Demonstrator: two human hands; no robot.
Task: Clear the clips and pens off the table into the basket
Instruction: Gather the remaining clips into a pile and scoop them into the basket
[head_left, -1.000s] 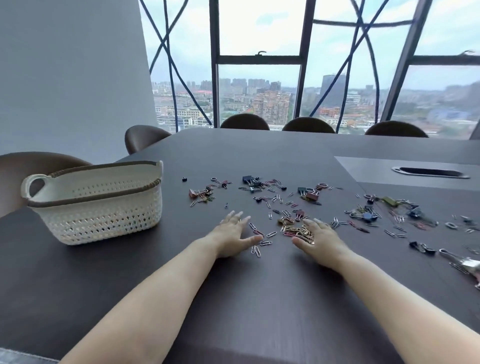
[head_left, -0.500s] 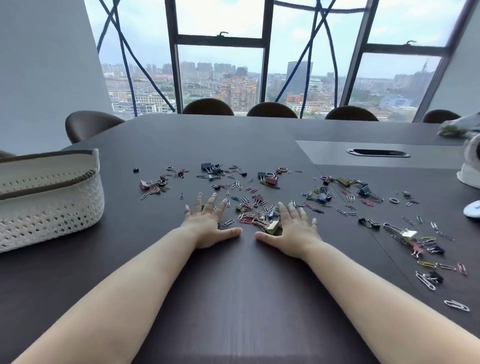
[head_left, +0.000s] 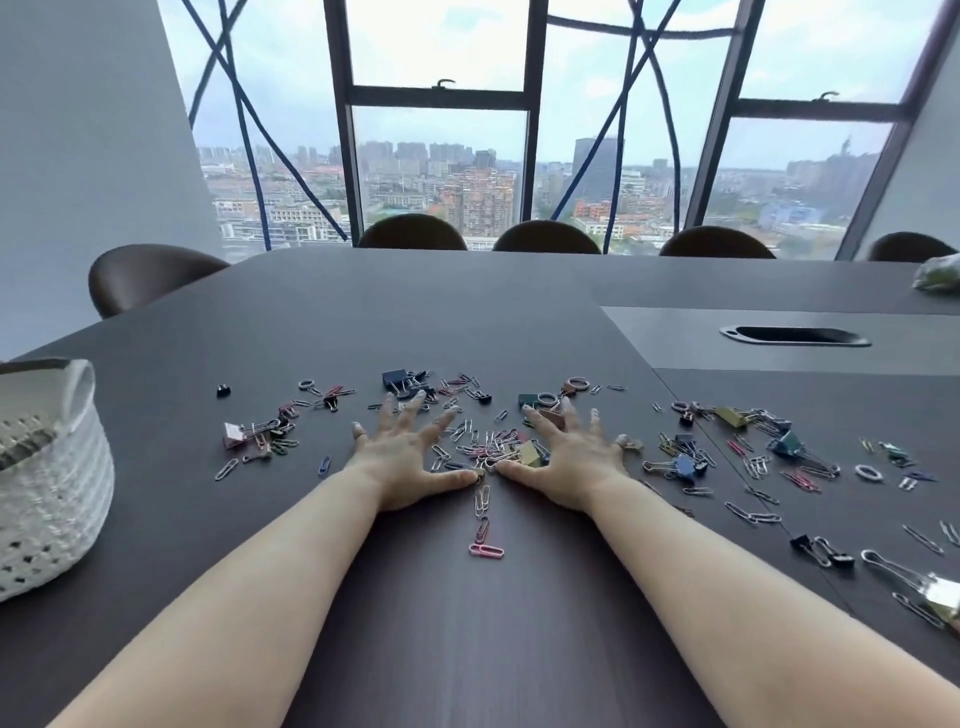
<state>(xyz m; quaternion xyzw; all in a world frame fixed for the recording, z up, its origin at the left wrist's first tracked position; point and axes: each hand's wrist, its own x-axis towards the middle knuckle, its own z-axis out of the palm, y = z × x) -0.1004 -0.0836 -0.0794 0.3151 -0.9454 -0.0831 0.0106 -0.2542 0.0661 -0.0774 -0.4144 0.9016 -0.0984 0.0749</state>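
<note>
Several coloured paper clips and binder clips lie scattered across the dark table (head_left: 467, 623). My left hand (head_left: 410, 457) and my right hand (head_left: 566, 462) lie flat on the table, fingers spread, thumbs nearly meeting. Between them sits a small heap of clips (head_left: 493, 449). A pink paper clip (head_left: 486, 551) lies nearer to me, below the thumbs. The white woven basket (head_left: 57, 483) stands at the left edge, partly cut off. No pens are visible.
More clips spread to the right, with a large silver binder clip (head_left: 930, 592) at the right edge. A cable slot (head_left: 792, 335) is set into the table further back. Brown chairs (head_left: 545, 238) line the far side under the windows.
Both hands have slid forward and closer together, gathering clips between them. The view has shifted, so the basket sits further left.
</note>
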